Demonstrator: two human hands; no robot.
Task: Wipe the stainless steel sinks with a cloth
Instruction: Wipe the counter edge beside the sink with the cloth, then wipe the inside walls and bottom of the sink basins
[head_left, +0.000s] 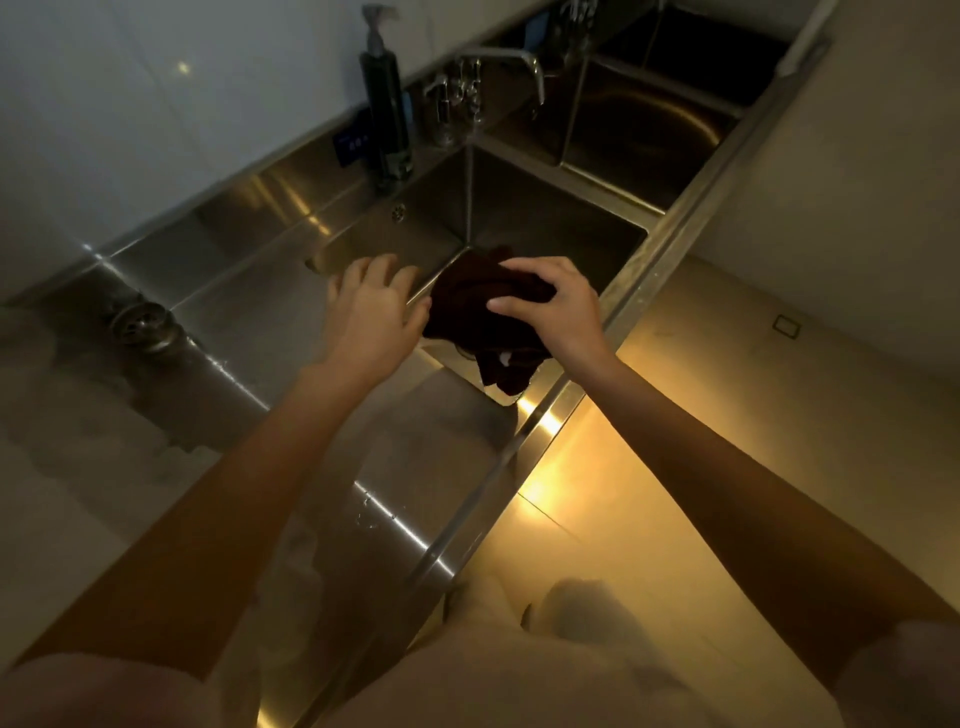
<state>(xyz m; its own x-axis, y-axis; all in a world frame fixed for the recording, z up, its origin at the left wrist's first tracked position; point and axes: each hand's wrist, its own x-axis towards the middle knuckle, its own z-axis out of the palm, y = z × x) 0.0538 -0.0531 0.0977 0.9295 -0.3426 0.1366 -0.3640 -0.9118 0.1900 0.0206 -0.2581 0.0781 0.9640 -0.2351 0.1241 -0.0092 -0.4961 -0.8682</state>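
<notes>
Dark cloth bunched up over the near edge of the middle sink, hanging down a bit inside it. Right hand on top of the cloth, grip closed round it, fingers curled over the bunch. Left hand just beside the cloth, on its left, grip open, fingers spread, holding nothing, maybe just touching the cloth's edge, hard to tell. Cloth's long way: from the hands down toward the front rim of the sink. Sink floor and walls below and beyond the cloth, away from the body, toward the tap. Right hand nearer and already holding, so likely the one to push the cloth down and forward into the sink. Wiping seems only about to start here.
</notes>
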